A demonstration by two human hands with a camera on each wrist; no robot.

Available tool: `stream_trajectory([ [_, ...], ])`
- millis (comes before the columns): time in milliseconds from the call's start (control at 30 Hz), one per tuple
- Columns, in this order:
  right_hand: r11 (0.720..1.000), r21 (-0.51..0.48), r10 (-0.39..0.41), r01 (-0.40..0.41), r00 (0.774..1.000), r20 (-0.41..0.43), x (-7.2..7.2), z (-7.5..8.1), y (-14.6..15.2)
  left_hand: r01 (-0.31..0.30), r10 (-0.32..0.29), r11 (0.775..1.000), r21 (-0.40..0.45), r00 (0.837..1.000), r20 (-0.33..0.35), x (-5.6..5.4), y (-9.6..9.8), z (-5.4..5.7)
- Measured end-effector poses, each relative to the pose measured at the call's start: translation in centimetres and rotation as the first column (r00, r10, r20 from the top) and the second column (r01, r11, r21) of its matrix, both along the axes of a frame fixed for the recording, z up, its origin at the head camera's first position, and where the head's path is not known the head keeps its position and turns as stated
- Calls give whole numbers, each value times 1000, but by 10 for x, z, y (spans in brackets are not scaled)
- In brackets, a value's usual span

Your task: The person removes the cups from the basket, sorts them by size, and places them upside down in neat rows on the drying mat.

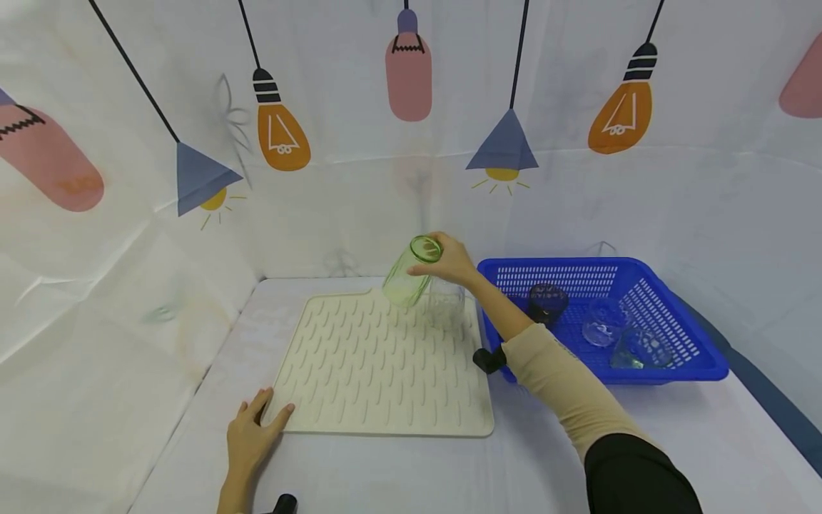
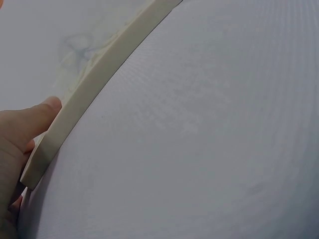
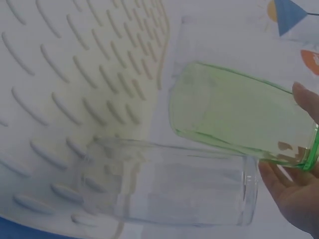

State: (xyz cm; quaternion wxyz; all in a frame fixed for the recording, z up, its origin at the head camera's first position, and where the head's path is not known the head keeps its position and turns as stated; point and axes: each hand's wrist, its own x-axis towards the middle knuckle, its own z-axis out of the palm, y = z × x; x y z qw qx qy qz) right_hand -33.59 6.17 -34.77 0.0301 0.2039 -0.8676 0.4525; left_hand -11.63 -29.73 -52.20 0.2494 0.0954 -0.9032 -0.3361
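My right hand (image 1: 453, 261) grips a green glass (image 1: 406, 281) near its rim, thumb on one side and fingers on the other. This glass is tilted, its base toward the back edge of the cream ribbed drying mat (image 1: 379, 385). Close beside it a clear glass (image 3: 184, 186) stands upright on the mat, partly behind my right hand and forearm in the head view. At the front left corner of the mat rests my left hand (image 1: 249, 441), thumb on the mat's edge and fingers spread along its left side.
A blue plastic basket (image 1: 696, 375) stands to the right of the mat. It holds a dark glass (image 1: 546, 303) and clear glassware (image 1: 604, 325). A white cloth (image 1: 398, 475) covers the table, and a printed curtain (image 1: 359, 200) hangs behind.
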Motion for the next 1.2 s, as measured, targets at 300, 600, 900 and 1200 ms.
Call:
stream_trajectory([
  [300,999,46,-1,0,1000,3,-4,-13,-13,7,-7,1000,-10,999,-39,1,-1,-2],
  [600,975,219,28,-22,999,-24,-7,-21,-19,-1,1,1000,-14,1000,-24,1,-1,-1],
  [900,902,422,100,-96,995,11,-9,-15,-30,-3,3,1000,-12,1000,-7,0,-2,-1],
  [1200,790,606,137,-93,990,-27,-10,-18,-36,6,-6,1000,-11,1000,5,-1,-1,-2],
])
